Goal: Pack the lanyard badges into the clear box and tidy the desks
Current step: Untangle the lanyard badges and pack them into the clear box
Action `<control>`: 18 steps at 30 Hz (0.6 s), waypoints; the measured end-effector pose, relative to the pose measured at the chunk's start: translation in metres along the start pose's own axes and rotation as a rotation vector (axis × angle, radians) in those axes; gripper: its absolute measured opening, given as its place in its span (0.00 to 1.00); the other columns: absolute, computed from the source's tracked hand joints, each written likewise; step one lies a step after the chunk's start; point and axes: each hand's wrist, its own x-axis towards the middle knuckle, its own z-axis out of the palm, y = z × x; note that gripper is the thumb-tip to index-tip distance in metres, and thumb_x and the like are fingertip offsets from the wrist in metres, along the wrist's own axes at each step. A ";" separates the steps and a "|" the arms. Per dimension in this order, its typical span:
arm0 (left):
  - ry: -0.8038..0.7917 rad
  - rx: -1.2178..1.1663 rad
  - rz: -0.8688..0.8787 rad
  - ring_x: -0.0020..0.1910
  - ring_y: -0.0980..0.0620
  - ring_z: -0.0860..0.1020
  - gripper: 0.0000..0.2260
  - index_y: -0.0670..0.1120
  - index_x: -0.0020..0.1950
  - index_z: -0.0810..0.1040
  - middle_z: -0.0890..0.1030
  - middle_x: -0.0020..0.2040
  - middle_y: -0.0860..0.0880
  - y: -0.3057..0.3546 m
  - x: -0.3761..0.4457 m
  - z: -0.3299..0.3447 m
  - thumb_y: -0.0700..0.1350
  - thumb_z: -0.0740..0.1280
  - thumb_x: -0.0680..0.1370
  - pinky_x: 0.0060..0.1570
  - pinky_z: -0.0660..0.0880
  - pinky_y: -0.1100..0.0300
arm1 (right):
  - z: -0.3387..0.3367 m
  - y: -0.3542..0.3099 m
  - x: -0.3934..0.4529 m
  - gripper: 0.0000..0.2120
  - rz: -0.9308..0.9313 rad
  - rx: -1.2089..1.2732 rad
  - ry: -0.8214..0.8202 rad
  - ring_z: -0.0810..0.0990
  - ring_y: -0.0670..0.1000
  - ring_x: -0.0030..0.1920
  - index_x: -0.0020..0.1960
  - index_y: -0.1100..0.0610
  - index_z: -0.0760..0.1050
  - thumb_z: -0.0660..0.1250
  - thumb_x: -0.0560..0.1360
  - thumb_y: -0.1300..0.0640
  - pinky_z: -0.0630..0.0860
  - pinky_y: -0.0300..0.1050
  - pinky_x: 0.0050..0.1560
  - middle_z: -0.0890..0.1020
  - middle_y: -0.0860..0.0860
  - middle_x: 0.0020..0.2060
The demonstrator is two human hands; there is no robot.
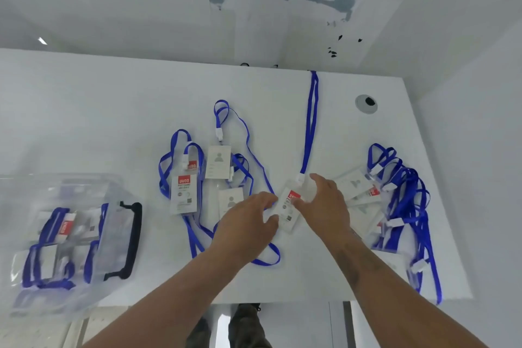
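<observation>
On the white desk (113, 121), a badge (288, 212) is pinched between the left hand (248, 223) and right hand (324, 200); the clear box (107, 223) sits left.

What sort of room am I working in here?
Probably an office or workroom: a plain white desk with a round cable grommet, standing against a patched white wall, spread with blue lanyard badges.

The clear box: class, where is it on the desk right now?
In the head view the clear box sits at the desk's near left edge, left of the middle badge cluster, already holding badges.
</observation>
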 end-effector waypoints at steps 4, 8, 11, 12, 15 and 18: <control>-0.072 0.072 -0.004 0.60 0.55 0.76 0.19 0.57 0.71 0.68 0.76 0.66 0.56 0.003 0.031 0.026 0.51 0.63 0.80 0.58 0.73 0.61 | 0.019 0.004 0.016 0.36 -0.028 -0.178 0.037 0.75 0.51 0.61 0.68 0.47 0.66 0.71 0.67 0.32 0.75 0.48 0.59 0.77 0.49 0.61; -0.145 0.156 -0.004 0.62 0.54 0.74 0.20 0.56 0.72 0.68 0.74 0.68 0.55 -0.001 0.044 0.040 0.49 0.64 0.80 0.61 0.74 0.56 | 0.020 0.000 0.019 0.37 0.012 -0.069 -0.011 0.75 0.51 0.61 0.70 0.49 0.65 0.74 0.67 0.37 0.74 0.48 0.63 0.77 0.49 0.62; -0.151 0.221 0.051 0.64 0.54 0.70 0.22 0.55 0.71 0.68 0.71 0.68 0.56 -0.006 0.044 0.042 0.51 0.66 0.78 0.61 0.74 0.58 | 0.012 -0.004 0.024 0.29 0.156 0.197 -0.090 0.79 0.50 0.56 0.67 0.50 0.67 0.75 0.71 0.48 0.77 0.43 0.57 0.78 0.49 0.59; -0.143 0.247 0.086 0.63 0.55 0.70 0.22 0.55 0.71 0.68 0.71 0.68 0.56 -0.007 0.044 0.041 0.53 0.67 0.77 0.61 0.73 0.58 | 0.007 -0.005 0.026 0.26 0.217 0.347 -0.113 0.80 0.51 0.54 0.66 0.49 0.68 0.75 0.71 0.51 0.79 0.44 0.55 0.79 0.50 0.58; -0.065 0.302 0.206 0.63 0.55 0.70 0.24 0.56 0.69 0.68 0.72 0.67 0.57 -0.006 0.042 0.031 0.58 0.68 0.75 0.61 0.70 0.60 | -0.017 -0.011 0.027 0.17 0.405 0.767 -0.184 0.84 0.54 0.49 0.59 0.50 0.73 0.73 0.74 0.61 0.83 0.43 0.41 0.82 0.53 0.54; 0.081 0.247 0.326 0.62 0.57 0.71 0.22 0.56 0.69 0.70 0.73 0.66 0.58 0.001 0.036 0.019 0.58 0.67 0.76 0.59 0.69 0.64 | -0.045 -0.019 0.022 0.13 0.500 1.116 -0.244 0.85 0.56 0.48 0.57 0.55 0.75 0.70 0.74 0.65 0.82 0.43 0.39 0.84 0.59 0.51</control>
